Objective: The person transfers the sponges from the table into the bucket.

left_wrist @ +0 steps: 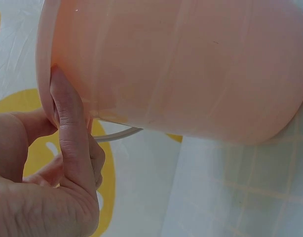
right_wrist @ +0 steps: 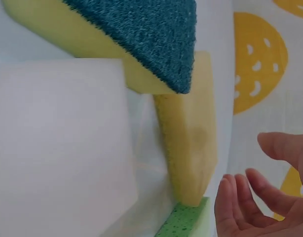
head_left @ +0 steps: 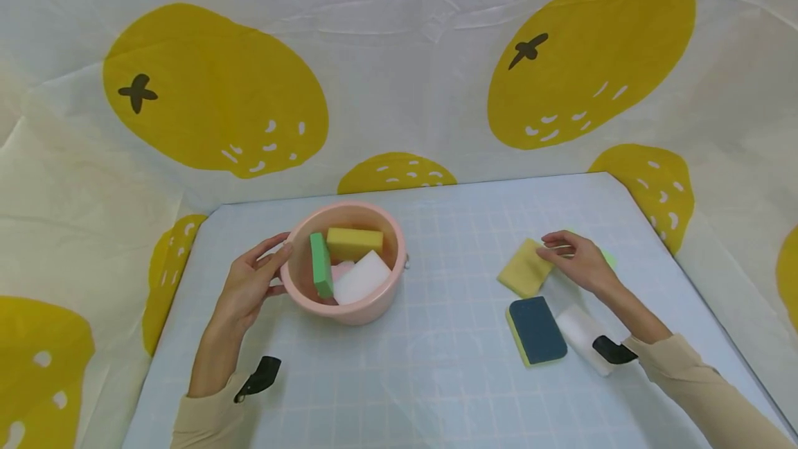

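Near right on the table (head_left: pixel 436 366): blue-topped scrub sponge (head_left: pixel 537 330), white foam block (head_left: pixel 582 335) just beside it. Further back, right hand (head_left: pixel 576 258) has loosely curled fingers at the far edge of the yellow sponge (head_left: pixel 526 269), touching it at most, not gripping; green sponge (right_wrist: pixel 183 221) just beyond. Left hand (head_left: pixel 249 286) braces the pink tub (head_left: pixel 346 303) at its left rim, thumb pressed on the wall. Tub holds green, yellow, white and pink pieces. Advice: pinch the yellow sponge firmly across its edges, keep the tub braced.
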`<state>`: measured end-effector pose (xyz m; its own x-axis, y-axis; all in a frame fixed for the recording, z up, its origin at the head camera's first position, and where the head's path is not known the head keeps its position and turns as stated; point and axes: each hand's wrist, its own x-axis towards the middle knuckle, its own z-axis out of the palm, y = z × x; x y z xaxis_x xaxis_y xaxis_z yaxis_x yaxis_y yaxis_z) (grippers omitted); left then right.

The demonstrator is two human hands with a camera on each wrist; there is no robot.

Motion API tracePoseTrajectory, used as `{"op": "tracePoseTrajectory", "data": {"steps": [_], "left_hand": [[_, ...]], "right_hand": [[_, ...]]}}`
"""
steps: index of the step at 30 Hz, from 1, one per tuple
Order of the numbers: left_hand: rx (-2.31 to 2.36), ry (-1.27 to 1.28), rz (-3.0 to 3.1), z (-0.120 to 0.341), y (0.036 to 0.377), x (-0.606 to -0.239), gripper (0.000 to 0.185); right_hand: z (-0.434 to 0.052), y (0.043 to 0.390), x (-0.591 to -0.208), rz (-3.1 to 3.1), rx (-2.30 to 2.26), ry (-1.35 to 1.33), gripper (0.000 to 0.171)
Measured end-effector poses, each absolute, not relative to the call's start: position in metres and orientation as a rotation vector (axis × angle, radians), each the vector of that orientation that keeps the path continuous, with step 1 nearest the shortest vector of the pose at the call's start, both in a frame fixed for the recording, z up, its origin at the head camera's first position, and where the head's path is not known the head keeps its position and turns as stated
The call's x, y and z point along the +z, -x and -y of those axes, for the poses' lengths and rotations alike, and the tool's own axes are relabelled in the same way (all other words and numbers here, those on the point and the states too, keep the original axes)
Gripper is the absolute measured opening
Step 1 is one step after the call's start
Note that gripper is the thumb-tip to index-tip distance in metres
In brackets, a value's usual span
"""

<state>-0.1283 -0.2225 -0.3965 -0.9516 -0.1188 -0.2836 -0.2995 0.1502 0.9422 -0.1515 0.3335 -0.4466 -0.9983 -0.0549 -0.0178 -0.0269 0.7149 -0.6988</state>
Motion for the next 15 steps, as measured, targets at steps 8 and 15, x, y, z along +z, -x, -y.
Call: {"op": "tracePoseTrajectory", "data": {"steps": [8, 15], "left_hand": [[1.928, 0.402, -2.263, 0.223, 0.127, -0.396, 0.071], [1.916, 0.421, -2.266, 0.222, 0.128, -0.397, 0.073]], "right_hand": [[-0.343, 0.148, -0.458, -2.876, -1.118, 0.004, 0.050], [-0.344, 0.147, -0.464, -2.884, -1.046, 0.029, 0.054]]}}
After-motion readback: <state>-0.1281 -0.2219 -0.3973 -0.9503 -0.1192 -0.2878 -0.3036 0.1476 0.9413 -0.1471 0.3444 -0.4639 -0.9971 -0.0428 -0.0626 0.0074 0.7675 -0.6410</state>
